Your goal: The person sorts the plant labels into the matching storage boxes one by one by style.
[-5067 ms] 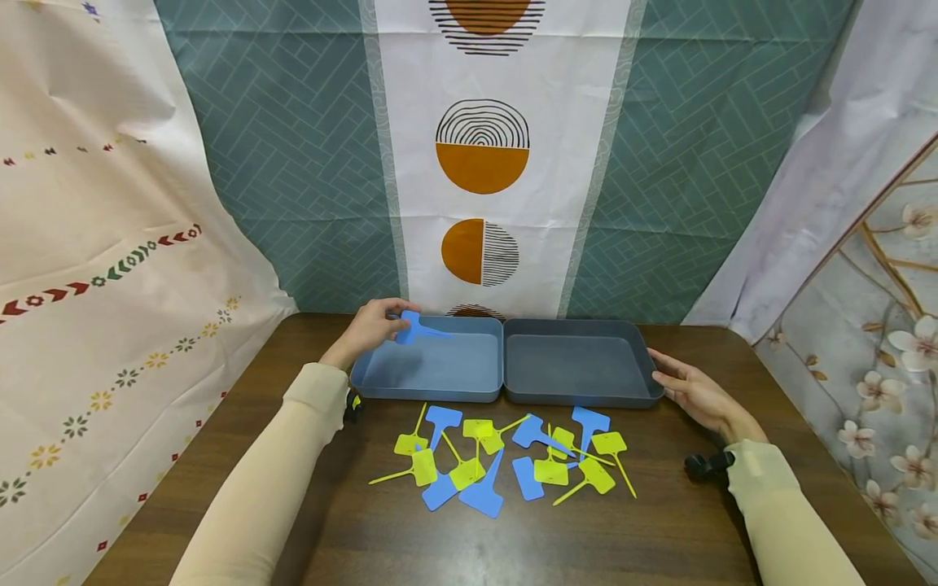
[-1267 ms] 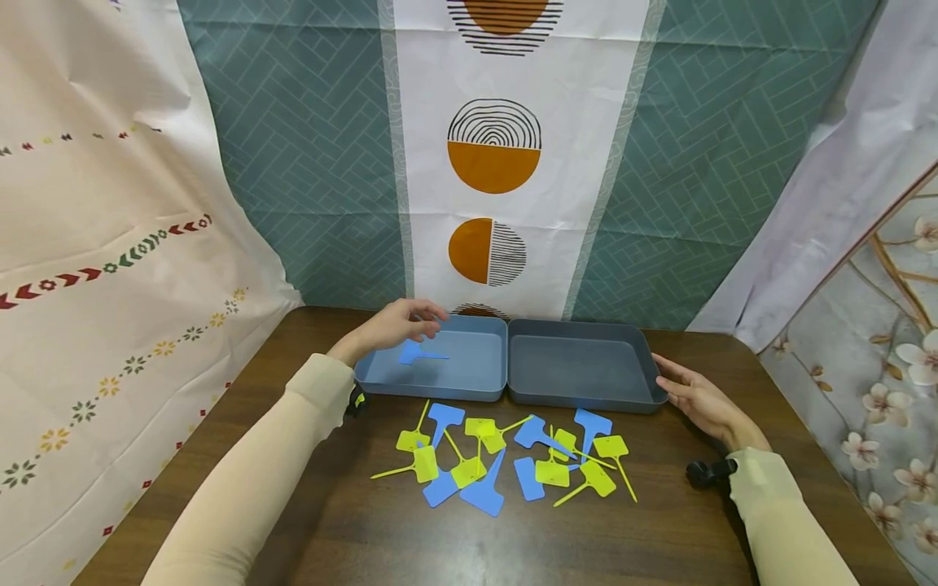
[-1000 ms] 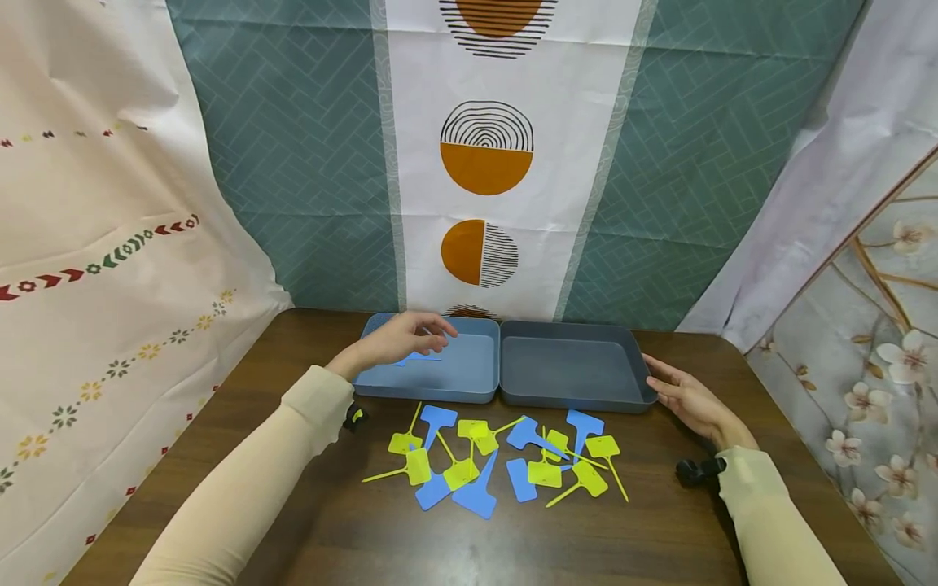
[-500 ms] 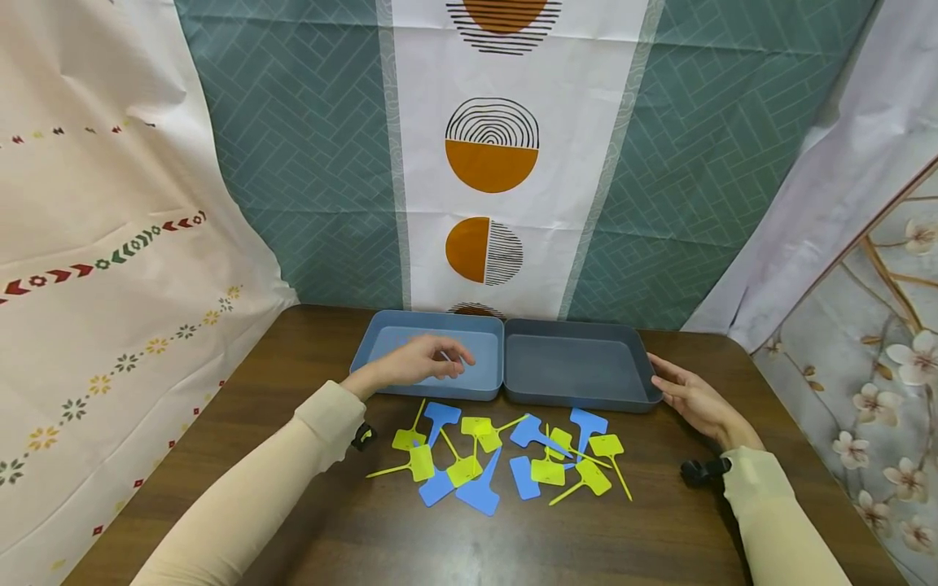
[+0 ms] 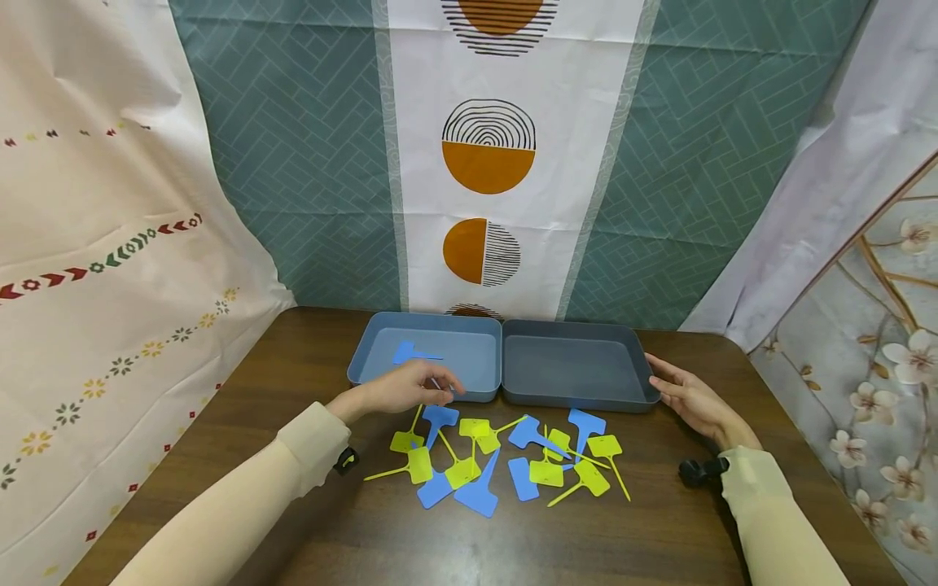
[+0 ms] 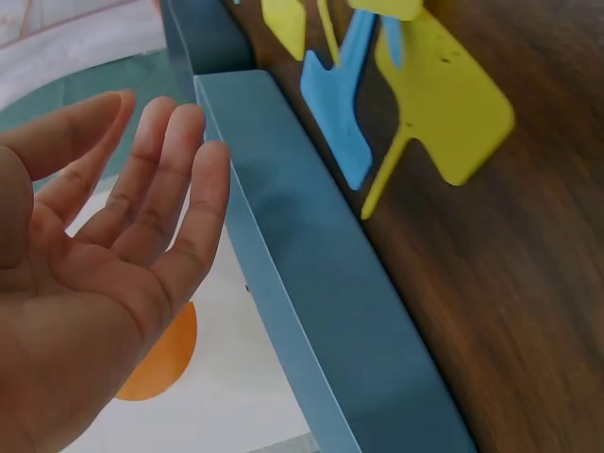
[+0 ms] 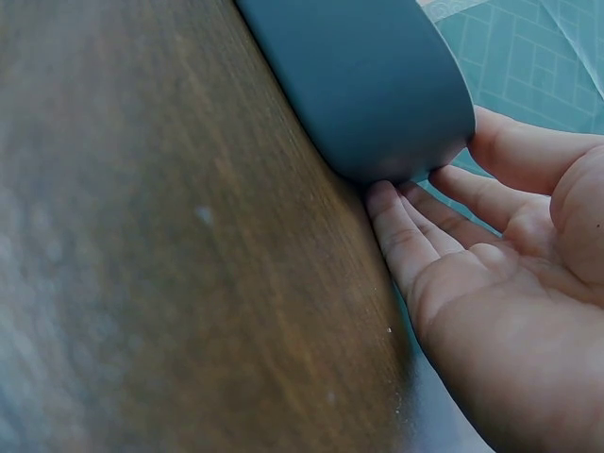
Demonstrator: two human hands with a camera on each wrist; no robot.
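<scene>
The left hand (image 5: 403, 387), fingers loosely spread, hovers over the near rim of the lighter tray (image 5: 472, 358); the right hand (image 5: 692, 399) touches the dark tray's (image 5: 572, 366) outer end with extended fingers. Table (image 5: 513, 549) surface runs outward from both wrists to its side edges. A flat blue tag (image 5: 405, 352) lies just beyond the left hand; between the hands, nearer the person, yellow T-shaped tags (image 5: 545, 474) overlap blue ones.
</scene>
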